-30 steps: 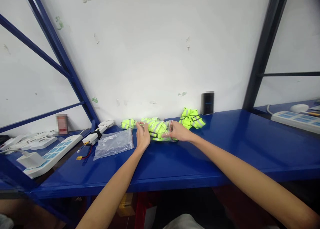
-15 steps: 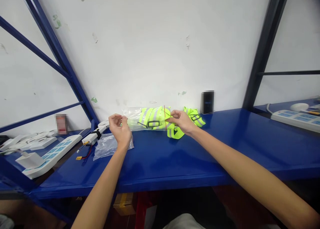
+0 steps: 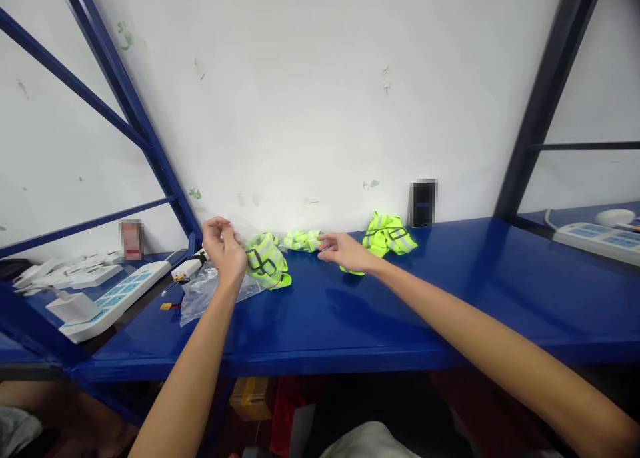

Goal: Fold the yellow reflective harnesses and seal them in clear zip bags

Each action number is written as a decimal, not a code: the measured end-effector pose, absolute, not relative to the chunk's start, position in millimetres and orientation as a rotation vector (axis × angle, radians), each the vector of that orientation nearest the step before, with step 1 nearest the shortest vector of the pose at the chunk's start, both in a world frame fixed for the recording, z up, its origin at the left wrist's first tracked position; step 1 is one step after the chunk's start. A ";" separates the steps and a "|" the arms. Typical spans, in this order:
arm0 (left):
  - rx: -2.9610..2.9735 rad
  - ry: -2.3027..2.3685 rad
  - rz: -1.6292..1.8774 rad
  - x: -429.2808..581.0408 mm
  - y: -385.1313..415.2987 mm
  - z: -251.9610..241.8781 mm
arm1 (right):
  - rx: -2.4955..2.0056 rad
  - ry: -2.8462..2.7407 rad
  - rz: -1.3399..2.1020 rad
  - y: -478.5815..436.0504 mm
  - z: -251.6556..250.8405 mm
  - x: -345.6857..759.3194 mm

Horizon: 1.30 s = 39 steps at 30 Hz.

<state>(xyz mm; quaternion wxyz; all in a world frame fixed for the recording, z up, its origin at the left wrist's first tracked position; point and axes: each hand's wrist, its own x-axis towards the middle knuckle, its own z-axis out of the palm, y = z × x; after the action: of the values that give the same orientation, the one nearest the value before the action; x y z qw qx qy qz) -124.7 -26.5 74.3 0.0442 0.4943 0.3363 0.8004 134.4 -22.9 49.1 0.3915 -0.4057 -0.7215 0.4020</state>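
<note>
Looks mid-bagging: left hand (image 3: 223,245) pinched on the bag (image 3: 249,286) holding a bagged vest (image 3: 265,265), near the shelf's (image 3: 400,298) back edge. Right hand (image 3: 345,251), fingers loosely apart, touches a loose vest (image 3: 303,240), which would need a proper grip.

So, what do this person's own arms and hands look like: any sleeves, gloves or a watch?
Both are bare. The left hand and right hand wear no gloves, and no watch or bracelet shows at either wrist. The left forearm and right forearm are uncovered right to the picture's lower edge, with no sleeve in view. Rings are too small to tell.
</note>
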 end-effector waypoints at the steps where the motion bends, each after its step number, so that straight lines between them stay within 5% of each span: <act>1: 1.464 0.935 2.440 -119.7 -26.8 78.3 | -1.062 -1.863 1.020 -26.3 47.7 129.2; 8: 1.059 0.597 2.500 -85.6 -32.6 108.7 | -0.655 -1.503 1.648 -43.7 40.5 106.5; 19: 1.303 0.986 2.456 -113.7 -40.4 77.9 | -0.771 -1.247 1.293 -19.4 68.3 154.5; 31: 1.381 1.103 2.735 -89.2 -33.4 75.2 | -0.850 -1.545 1.802 -48.2 72.0 141.9; 39: 1.540 1.392 2.681 -117.7 -46.5 70.9 | -0.973 -1.544 1.576 -43.1 77.1 170.1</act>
<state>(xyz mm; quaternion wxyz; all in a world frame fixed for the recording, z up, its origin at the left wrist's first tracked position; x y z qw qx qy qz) -117.7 -46.5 70.9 -0.1242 0.4507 0.4074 0.7845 170.1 -43.1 77.1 0.3569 -0.3769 -0.5980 0.6106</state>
